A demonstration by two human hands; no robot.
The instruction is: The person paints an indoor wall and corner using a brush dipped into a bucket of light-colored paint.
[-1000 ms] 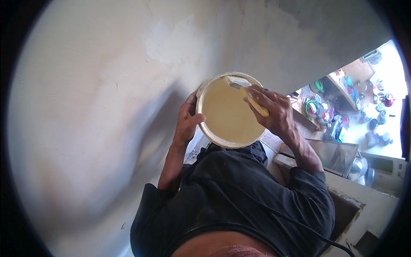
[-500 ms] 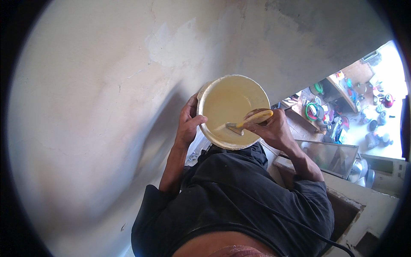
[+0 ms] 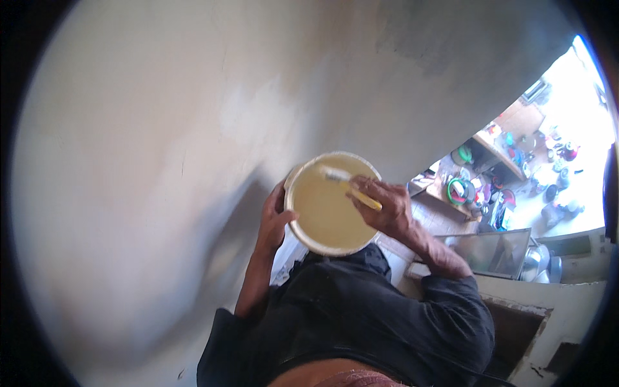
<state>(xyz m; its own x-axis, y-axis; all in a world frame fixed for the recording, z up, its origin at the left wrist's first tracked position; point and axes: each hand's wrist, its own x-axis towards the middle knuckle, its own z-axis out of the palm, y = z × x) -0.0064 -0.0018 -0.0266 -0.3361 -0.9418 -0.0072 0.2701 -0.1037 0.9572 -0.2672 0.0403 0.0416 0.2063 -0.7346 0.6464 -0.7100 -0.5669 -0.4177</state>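
Observation:
My left hand (image 3: 276, 213) grips the left side of a round plastic bucket (image 3: 324, 220) of pale cream paint, its thumb over the rim. My right hand (image 3: 384, 205) is closed on a paintbrush (image 3: 366, 198) with a yellow handle and a metal ferrule. The brush is held over the bucket's opening, its pale bristles toward the upper left inside the rim; whether they touch the paint I cannot tell. The bucket is in front of my dark-clothed body, beside a patchy off-white wall (image 3: 148, 129).
The wall fills the left and top, with a shadow. Far below at the right are wooden shelves (image 3: 490, 151) with coloured household items, a green ring-shaped item (image 3: 456, 190), a tiled floor, a glass-panelled piece (image 3: 490, 248), silvery vessels (image 3: 535, 261) and a pale ledge with a dark opening (image 3: 509, 332).
The bucket and both hands now sit lower and further left in the picture. The brush has swung from the bucket's near right part back to its upper part, bristles pointing up-left.

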